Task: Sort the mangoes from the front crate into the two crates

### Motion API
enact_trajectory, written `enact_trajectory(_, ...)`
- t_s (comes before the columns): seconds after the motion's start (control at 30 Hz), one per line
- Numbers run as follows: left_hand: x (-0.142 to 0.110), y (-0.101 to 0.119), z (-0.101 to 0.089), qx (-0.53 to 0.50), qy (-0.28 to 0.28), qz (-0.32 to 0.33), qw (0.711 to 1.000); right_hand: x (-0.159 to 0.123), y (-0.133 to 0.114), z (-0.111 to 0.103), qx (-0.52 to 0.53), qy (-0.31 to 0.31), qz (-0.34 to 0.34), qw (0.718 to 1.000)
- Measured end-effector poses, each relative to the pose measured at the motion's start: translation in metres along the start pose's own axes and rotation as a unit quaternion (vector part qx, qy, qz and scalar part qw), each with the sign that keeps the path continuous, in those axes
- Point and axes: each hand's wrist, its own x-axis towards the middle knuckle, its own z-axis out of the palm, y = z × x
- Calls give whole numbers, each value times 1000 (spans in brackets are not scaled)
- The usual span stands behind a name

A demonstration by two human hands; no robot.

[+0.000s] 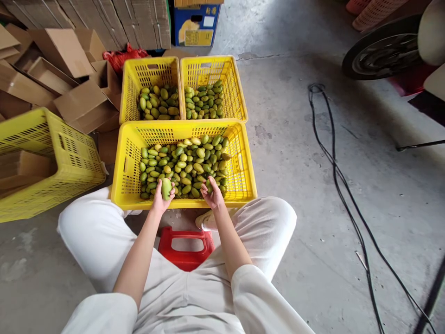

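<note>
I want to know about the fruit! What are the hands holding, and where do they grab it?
Left hand grips a green mango around its lower end. Right hand touches another mango; its hold cannot be told.

Near crate (243,185) sits directly before the seated person, fruit (184,162) inside it. Two crates (149,69) (222,69) stand side by side behind it, touching, both holding fruit. Fourth crate (48,157) lies left. Boxes (62,69) behind that. Stool (186,248) between the knees. Cable (333,162) runs right.

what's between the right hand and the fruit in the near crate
Nothing visible. The right hand already rests on the green mangoes at the near edge of the yellow crate, fingers around one. The left hand holds a mango above the same pile.
</note>
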Motion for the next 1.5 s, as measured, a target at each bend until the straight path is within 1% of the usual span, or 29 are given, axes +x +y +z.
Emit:
enact_trajectory(0.07, 0, -2, -1, 6, -3, 9, 1000, 1, 2, 0, -22, 0, -10, 1000)
enact_trajectory(0.13, 0, -4, -3, 10, 3, 13, 1000, 1, 3, 0, -37, -6, -4, 999)
enact_trajectory(0.3, 6, -6, -7, 10, 21, 21, 1000, 4, 2, 0, -57, -21, 59, 996)
enact_trajectory(0.37, 8, -5, -7, 11, 18, 22, 1000, 4, 2, -1, -58, -25, 69, 996)
enact_trajectory(0.47, 8, -5, -7, 21, 7, 17, 1000, 4, 3, -4, -65, -40, 55, 996)
enact_trajectory(0.6, 8, -5, -7, 67, -14, 10, 998, 3, 5, -7, -75, -67, 28, 995)
enact_trajectory(0.67, 8, -5, -7, 78, -19, 0, 997, 3, 4, -7, -56, -60, 28, 996)
enact_trajectory(0.77, 8, -5, -7, 75, -25, -14, 997, 4, 1, -5, -16, -24, 39, 999)
enact_trajectory(0.83, 7, -5, -8, 69, -27, -6, 997, 4, 0, -3, -1, 4, 39, 999)
enact_trajectory(0.9, 6, -5, -7, 64, -26, 3, 998, 4, -2, -1, 7, 17, 38, 999)
enact_trajectory(1.07, 5, -6, -4, 52, -16, 10, 998, 0, -6, 1, 21, -16, 80, 996)
enact_trajectory(1.13, 6, -5, -2, 36, -10, 8, 999, -1, -7, 2, 14, -27, 85, 996)
enact_trajectory(1.23, 7, -3, 0, 20, 6, -2, 1000, -2, -6, 2, 4, -36, 73, 997)
enact_trajectory(1.33, 7, -3, 1, 39, 23, -6, 999, 0, -4, 3, -3, -29, 55, 998)
enact_trajectory(1.5, 5, -6, 3, 67, 19, -13, 998, 3, -1, 1, -9, -7, 36, 999)
